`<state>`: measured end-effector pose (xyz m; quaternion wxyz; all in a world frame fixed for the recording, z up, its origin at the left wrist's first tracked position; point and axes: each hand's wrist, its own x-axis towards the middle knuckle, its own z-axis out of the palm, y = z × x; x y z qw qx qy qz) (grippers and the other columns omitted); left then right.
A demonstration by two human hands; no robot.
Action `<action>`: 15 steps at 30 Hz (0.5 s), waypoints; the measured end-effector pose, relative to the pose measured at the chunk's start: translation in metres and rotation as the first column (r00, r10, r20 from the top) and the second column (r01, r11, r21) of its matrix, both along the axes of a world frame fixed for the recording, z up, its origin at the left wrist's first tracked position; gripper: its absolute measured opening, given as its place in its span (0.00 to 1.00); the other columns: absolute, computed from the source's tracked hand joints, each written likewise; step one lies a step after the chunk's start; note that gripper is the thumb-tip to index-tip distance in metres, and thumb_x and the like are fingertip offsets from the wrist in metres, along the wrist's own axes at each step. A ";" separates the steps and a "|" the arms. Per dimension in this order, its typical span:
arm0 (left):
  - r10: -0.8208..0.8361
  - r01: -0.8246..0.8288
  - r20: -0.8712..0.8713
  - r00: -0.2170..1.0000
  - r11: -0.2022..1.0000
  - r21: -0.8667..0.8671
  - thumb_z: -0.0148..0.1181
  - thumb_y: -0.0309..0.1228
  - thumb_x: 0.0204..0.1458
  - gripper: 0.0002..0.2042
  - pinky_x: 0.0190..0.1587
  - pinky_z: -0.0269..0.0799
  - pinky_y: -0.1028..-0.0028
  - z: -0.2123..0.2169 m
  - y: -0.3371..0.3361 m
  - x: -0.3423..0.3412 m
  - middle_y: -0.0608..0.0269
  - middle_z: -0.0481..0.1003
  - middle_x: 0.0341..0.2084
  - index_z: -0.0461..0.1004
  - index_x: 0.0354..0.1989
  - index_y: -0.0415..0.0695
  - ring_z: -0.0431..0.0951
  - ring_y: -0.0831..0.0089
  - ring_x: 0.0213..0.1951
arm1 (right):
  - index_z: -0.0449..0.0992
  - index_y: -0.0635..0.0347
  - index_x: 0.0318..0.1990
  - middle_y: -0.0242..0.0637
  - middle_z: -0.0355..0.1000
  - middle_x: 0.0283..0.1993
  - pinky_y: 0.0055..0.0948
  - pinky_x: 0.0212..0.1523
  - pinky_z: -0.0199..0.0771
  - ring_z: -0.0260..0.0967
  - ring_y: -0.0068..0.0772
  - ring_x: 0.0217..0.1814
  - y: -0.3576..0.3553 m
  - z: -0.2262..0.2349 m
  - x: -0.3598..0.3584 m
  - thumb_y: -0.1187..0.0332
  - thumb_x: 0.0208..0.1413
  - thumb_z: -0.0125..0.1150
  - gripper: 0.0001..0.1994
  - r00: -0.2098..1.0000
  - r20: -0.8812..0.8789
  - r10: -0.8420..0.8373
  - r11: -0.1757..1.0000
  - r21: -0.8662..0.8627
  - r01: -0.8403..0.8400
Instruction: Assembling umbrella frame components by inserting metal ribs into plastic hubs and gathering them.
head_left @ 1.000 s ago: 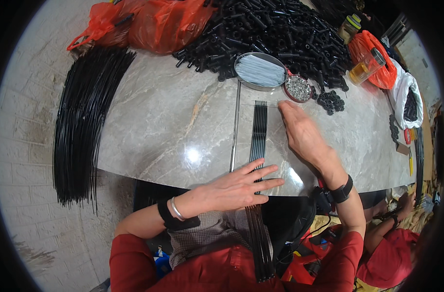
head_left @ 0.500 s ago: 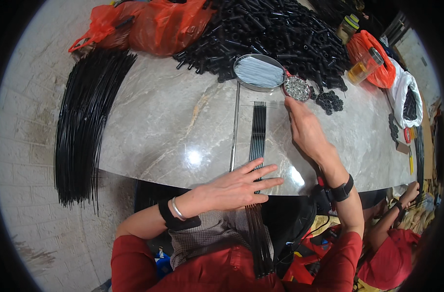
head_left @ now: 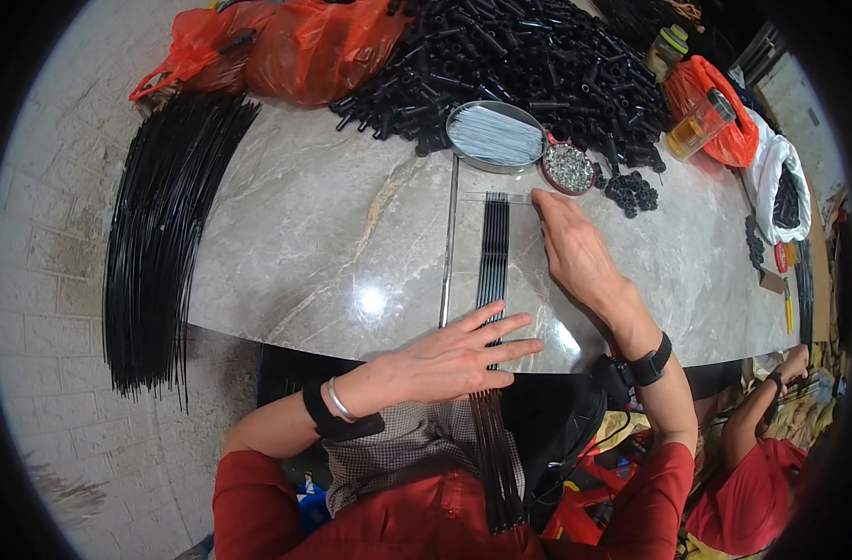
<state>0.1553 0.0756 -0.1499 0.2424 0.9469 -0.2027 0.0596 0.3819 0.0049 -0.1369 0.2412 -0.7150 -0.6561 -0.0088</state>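
- The bare left hand (head_left: 449, 359) lies palm down, fingers apart and clamped on nothing, over a flat row of thin, glossy black strips (head_left: 495, 247), apparently pressing them level and parallel.
- The strips run ahead of this hand onto the grey marbled tabletop (head_left: 323, 233); behind it, they hang past the edge toward the lap.
- The bare right hand (head_left: 582, 254), ahead and to the right, has its fingertips together, apparently clamped on 1 end of a thin silvery wire (head_left: 469, 196). The wire crosses the strips' far ends, perhaps to space them.
- Just beyond the right hand are an oval metal tin (head_left: 498, 170) of pale, slender rods and a round red dish (head_left: 568, 193) of small silvery pieces, likely for easy reach.
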 end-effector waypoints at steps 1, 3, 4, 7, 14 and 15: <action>0.001 -0.001 0.003 1.000 1.000 0.002 0.61 0.31 0.44 0.10 0.70 0.46 0.50 0.000 0.000 0.000 0.63 0.58 0.65 0.77 0.37 0.51 0.50 0.57 0.69 | 0.63 0.77 0.55 0.59 0.69 0.52 0.40 0.57 0.67 0.64 0.54 0.58 0.000 0.000 0.000 0.85 0.48 0.46 0.22 1.000 0.004 -0.001 1.000 0.003 0.001; 0.001 -0.001 0.001 1.000 1.000 -0.002 0.62 0.31 0.44 0.10 0.70 0.46 0.50 -0.002 0.000 0.000 0.64 0.58 0.65 0.77 0.37 0.51 0.50 0.57 0.69 | 0.63 0.77 0.55 0.60 0.69 0.52 0.40 0.57 0.67 0.64 0.54 0.58 0.000 -0.001 0.001 0.85 0.48 0.46 0.22 1.000 0.000 -0.004 1.000 -0.001 0.004; 0.002 -0.002 0.000 1.000 1.000 -0.005 0.62 0.31 0.43 0.10 0.70 0.46 0.50 -0.002 -0.001 0.000 0.64 0.58 0.65 0.76 0.37 0.51 0.50 0.57 0.69 | 0.63 0.77 0.55 0.60 0.69 0.52 0.40 0.57 0.67 0.64 0.55 0.58 0.000 -0.002 0.001 0.84 0.49 0.46 0.22 1.000 -0.003 -0.006 1.000 -0.004 0.006; 0.001 -0.001 -0.014 1.000 1.000 0.000 0.63 0.31 0.42 0.11 0.70 0.46 0.50 0.000 -0.002 0.000 0.64 0.58 0.65 0.76 0.37 0.51 0.50 0.57 0.69 | 0.64 0.77 0.55 0.60 0.69 0.52 0.40 0.57 0.67 0.64 0.55 0.58 -0.001 0.001 0.000 0.84 0.49 0.46 0.22 1.000 -0.020 -0.004 1.000 -0.007 0.004; -0.002 0.002 -0.003 1.000 1.000 -0.005 0.63 0.30 0.42 0.11 0.69 0.46 0.49 -0.004 -0.003 -0.001 0.63 0.58 0.65 0.76 0.37 0.51 0.50 0.56 0.69 | 0.64 0.76 0.55 0.60 0.68 0.52 0.42 0.57 0.67 0.64 0.56 0.57 -0.004 0.001 -0.001 0.84 0.50 0.46 0.21 0.997 -0.072 -0.002 1.000 -0.008 0.002; -0.002 0.001 0.020 1.000 1.000 0.030 0.62 0.32 0.44 0.10 0.69 0.46 0.50 -0.004 -0.003 -0.002 0.64 0.59 0.65 0.78 0.36 0.52 0.51 0.57 0.69 | 0.64 0.75 0.55 0.60 0.68 0.53 0.42 0.57 0.66 0.64 0.56 0.58 -0.006 0.004 -0.002 0.83 0.50 0.47 0.21 0.994 -0.110 0.002 1.000 0.025 0.000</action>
